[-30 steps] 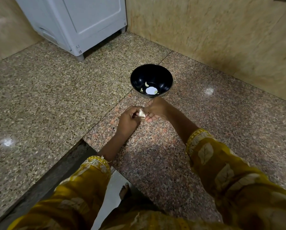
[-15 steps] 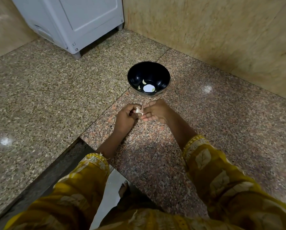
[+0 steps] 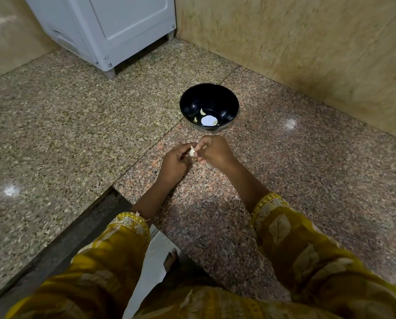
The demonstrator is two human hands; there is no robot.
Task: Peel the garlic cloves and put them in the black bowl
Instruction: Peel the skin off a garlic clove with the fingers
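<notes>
A black bowl (image 3: 187,104) stands on the granite counter, with a few peeled garlic cloves (image 3: 202,112) lying at its bottom around a bright reflection. Just in front of the bowl, both hands meet over the counter. My left hand (image 3: 175,163) holds a pale garlic clove (image 3: 192,151) in curled fingers. My right hand (image 3: 215,150) pinches the same clove from the right with thumb and fingertips. Most of the clove is hidden between the fingers.
A white appliance (image 3: 114,28) stands at the back left. A beige stone wall (image 3: 307,49) runs behind and to the right of the bowl. The counter edge (image 3: 114,199) drops off at my lower left, where a foot (image 3: 171,261) shows on the floor below.
Both hands stay together on the clove, with small finger shifts. The view has drifted slightly, so bowl and hands sit a little further left and up.
</notes>
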